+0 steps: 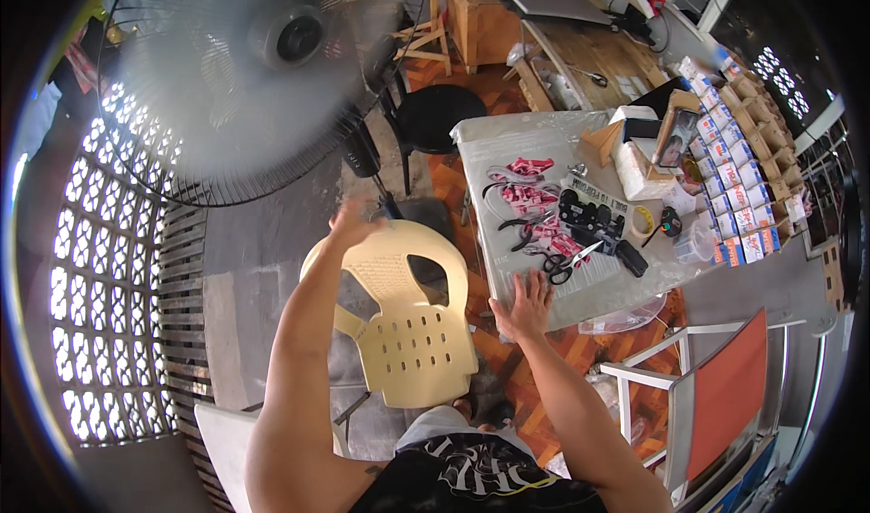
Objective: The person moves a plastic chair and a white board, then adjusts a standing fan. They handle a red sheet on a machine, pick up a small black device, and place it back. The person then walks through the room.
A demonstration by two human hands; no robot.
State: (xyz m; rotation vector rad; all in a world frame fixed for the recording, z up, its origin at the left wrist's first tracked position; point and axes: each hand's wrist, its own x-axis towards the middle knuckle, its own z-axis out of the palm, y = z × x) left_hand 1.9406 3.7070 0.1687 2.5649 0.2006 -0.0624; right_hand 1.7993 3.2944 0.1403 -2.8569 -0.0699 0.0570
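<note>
Black shirt cloth with pale lettering filled the bottom edge, and from it two bare forearms reached outward. Between them stood the cream-yellow moulded plastic armchair with a slotted seat, its backrest away from the wearer and its front edge toward them. Its long axis, backrest to seat front, ran away from the body with the far end leaning a little left.

What mattered most was the backrest's top rim, which lay right at the left hand; that was plainly the nearer hand. Blur hid its fingers, so whether they curled, spread or touched the rim could not be told. Close beyond it rose the large black-caged pedestal fan, its blades smeared, which probably left little room on that side.

The right hand lay palm down with fingers somewhat spread on the near corner of the pale plastic-covered table, pinching nothing, just beside the black-handled metal scissors. Pink-and-white bundled pieces lay farther back.

Between the chair's right armrest and the table's left edge ran a narrow strip of orange-brown parquet floor; grey flooring spread wider to the left.
</note>
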